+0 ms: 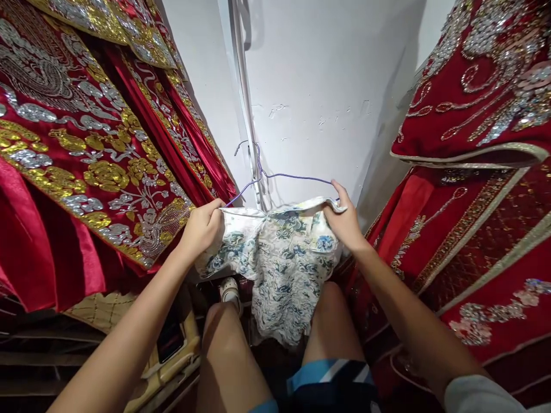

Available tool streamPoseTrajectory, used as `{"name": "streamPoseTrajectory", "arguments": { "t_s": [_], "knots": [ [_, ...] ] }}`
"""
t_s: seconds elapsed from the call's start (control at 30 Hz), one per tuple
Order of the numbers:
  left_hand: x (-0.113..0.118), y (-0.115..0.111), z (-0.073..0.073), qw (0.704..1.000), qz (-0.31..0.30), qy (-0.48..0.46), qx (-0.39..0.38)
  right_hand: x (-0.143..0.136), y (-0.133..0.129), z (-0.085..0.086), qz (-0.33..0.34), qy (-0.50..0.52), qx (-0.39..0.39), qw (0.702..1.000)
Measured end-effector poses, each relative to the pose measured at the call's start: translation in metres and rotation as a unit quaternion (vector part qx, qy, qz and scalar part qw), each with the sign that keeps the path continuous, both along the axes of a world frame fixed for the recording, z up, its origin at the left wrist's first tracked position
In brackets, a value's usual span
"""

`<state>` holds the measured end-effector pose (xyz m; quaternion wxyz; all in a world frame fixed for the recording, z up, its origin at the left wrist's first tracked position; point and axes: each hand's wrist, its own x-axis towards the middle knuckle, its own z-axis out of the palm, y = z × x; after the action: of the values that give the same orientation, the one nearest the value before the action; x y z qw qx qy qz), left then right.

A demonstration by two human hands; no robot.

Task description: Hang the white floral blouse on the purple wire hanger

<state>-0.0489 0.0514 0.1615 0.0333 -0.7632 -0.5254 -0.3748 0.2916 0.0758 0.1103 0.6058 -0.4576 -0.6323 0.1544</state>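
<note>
A white garment [284, 269] with a blue and green floral pattern hangs spread between both hands, its lower part falling between the knees. On its left top edge, my left hand [202, 229] is closed around the fabric. My right hand [344, 218] grips the opposite top corner, with the thumb under the cloth and a finger up by the hanger's end. A thin purple wire hanger [297, 177] stands above the garment, its arms running down to both hands and its hook pointing left. The lower ends of the hanger are hidden by the hands and cloth.
Red embroidered garments with gold and silver [107, 175] hang at the left, and beaded red ones [486, 109] at the right. Ahead is a white wall [318, 80] with a metal upright [243, 86]. At lower left, a dark phone-like object [171, 341] lies on a yellowish chair [161, 376].
</note>
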Motion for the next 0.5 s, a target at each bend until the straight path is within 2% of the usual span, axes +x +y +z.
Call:
{"name": "streamPoseTrajectory", "arguments": {
  "t_s": [0.1,0.23,0.3,0.43,0.5],
  "knots": [
    [0.006,-0.001,0.001,1.000,0.006,-0.002,-0.017,0.014,0.008,0.011,-0.018,-0.053,-0.027,0.998],
    [0.009,-0.002,0.003,0.999,0.025,-0.025,-0.019,0.022,0.008,0.017,-0.070,-0.036,0.033,0.996],
    [0.008,-0.003,0.005,0.999,0.025,-0.019,-0.021,0.024,0.009,0.019,-0.060,-0.029,0.045,0.997],
    [0.000,-0.001,0.009,0.999,0.015,0.002,-0.040,0.026,0.017,0.021,-0.006,-0.010,-0.051,0.999],
    [-0.002,0.000,0.010,0.999,0.010,-0.007,-0.048,0.028,0.020,0.022,0.010,0.002,-0.064,0.998]
  ]
}}
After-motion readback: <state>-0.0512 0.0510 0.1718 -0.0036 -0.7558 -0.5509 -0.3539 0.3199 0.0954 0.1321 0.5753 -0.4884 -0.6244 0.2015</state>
